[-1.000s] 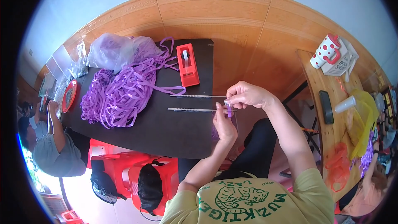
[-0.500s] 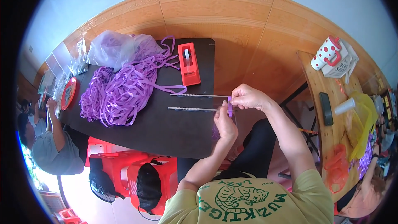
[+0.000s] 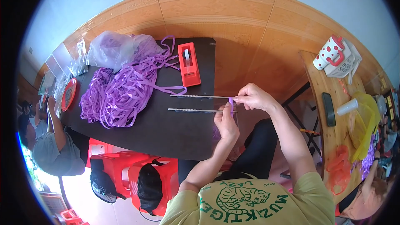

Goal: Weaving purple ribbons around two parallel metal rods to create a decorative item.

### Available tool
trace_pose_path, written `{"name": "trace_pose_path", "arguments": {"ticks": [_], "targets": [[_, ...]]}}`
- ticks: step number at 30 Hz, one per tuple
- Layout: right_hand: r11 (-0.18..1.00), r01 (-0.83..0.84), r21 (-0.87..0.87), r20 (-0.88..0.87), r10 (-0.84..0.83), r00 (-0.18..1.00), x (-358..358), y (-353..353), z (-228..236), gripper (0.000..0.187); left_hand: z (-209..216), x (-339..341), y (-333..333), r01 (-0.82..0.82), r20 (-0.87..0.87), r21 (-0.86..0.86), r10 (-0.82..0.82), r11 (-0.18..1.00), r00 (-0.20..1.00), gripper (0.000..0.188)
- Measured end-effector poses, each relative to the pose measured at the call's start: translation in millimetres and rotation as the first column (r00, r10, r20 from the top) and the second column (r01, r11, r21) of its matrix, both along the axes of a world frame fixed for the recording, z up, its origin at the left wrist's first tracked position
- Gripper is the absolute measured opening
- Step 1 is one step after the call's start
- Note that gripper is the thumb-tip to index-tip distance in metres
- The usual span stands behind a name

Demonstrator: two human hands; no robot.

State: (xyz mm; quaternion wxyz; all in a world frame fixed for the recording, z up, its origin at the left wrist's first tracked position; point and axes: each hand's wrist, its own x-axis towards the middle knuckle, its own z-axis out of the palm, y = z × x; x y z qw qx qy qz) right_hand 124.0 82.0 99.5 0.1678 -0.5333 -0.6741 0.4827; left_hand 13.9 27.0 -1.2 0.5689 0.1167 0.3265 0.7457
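Two thin metal rods (image 3: 196, 110) lie parallel, reaching past the right edge of the dark table. A short stretch of purple ribbon (image 3: 231, 104) spans their right ends. My left hand (image 3: 226, 123) pinches the ribbon by the nearer rod. At the farther rod's end, my right hand (image 3: 253, 97) has its thumb and fingers pressed together on the ribbon. To the left spreads a big loose heap of purple ribbon (image 3: 121, 93), with one loop trailing toward the rods. Behind the rods stands a red tape dispenser (image 3: 189, 64).
A clear plastic bag (image 3: 110, 50) of ribbon and a red dish (image 3: 69, 94) sit on the dark table (image 3: 166, 135). At right, a wooden table (image 3: 331, 141) holds a dotted tumbler (image 3: 329, 52) and a yellow bag (image 3: 364, 121). Red stools (image 3: 129, 175) stand in front; other people sit left and right.
My right hand has shifted slightly, its fingers now at the upper end of the ribbon beside the farther rod. My left hand stays nearly in place.
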Motion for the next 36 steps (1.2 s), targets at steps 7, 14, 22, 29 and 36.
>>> {"name": "trace_pose_path", "arguments": {"ticks": [7, 14, 22, 29, 36], "targets": [[0.946, 0.177, -0.27, -0.37, -0.272, 0.889, 18.7, -11.4, -30.2, 0.025, -0.3, 0.7, -1.1, -0.009, -0.001, 0.001, 0.009, 1.0, 1.0, 0.008], [0.932, 0.198, -0.302, -0.513, -0.334, 0.791, 5.2, -33.0, -33.8, 0.028, 2.7, -1.5, -1.0, -0.01, 0.004, -0.008, 0.01, 1.0, 1.0, 0.013], [0.941, 0.218, -0.26, -0.515, -0.326, 0.792, 4.6, -31.3, -58.0, 0.01, 4.3, 0.8, -1.7, -0.01, 0.003, -0.025, 0.01, 1.0, 1.0, 0.016], [0.915, 0.172, -0.364, -0.519, -0.352, 0.779, -2.3, -26.5, -67.2, 0.007, 10.4, -1.9, -4.0, 0.017, -0.02, -0.092, -0.019, 0.996, 1.0, 0.02], [0.972, 0.165, -0.167, -0.533, -0.23, 0.815, -5.6, -16.4, -80.9, 0.002, 17.9, 0.5, -6.0, -0.045, -0.132, -0.078, 0.035, 0.996, 0.991, 0.024]]}}
